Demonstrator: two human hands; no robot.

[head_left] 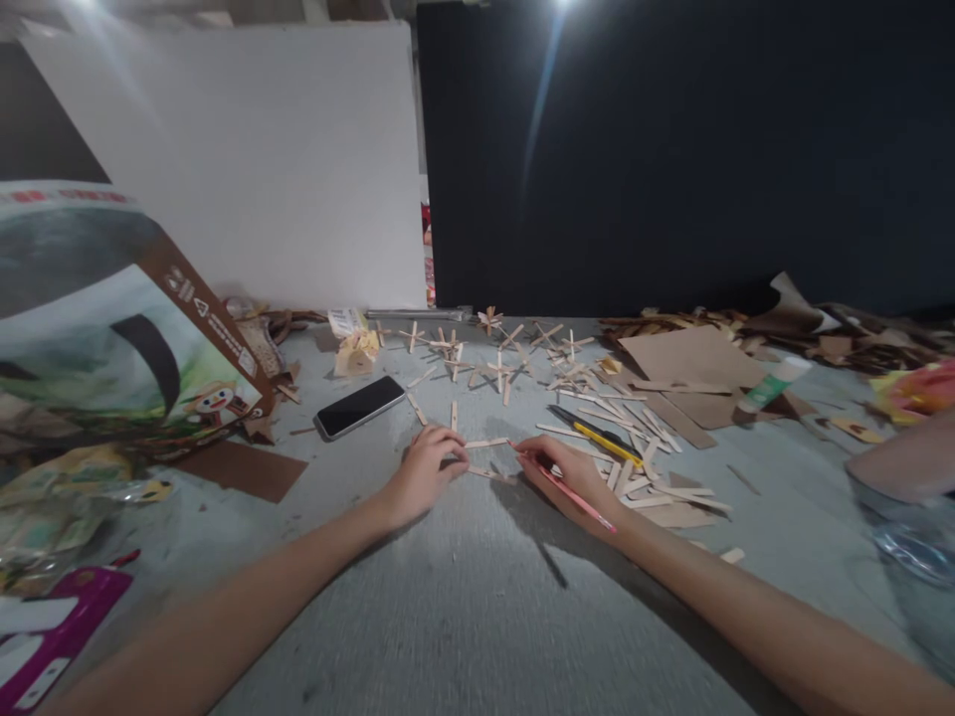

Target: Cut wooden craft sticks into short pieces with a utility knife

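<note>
My left hand (pixel 427 473) is closed, its fingertips at the left end of a wooden craft stick (pixel 487 443). My right hand (pixel 573 479) is wrapped round a pink pencil (pixel 580 500), held as for writing, with its tip at the right end of that stick. A second craft stick (pixel 486 473) lies just below, between my hands. Beyond my left hand, two more sticks lie on the grey table (pixel 448 617), one of them upright in the view (pixel 454 415). A yellow utility knife (pixel 606 441) rests on loose sticks just past my right hand.
A black phone (pixel 360 407) lies left of centre. Crossed sticks (pixel 499 370) spread along the back. Right of them are cardboard pieces (pixel 686 358) and a glue stick (pixel 774 384). A large printed bag (pixel 126 348) and a purple object (pixel 82 617) occupy the left; a person's arm (pixel 906 459) is far right.
</note>
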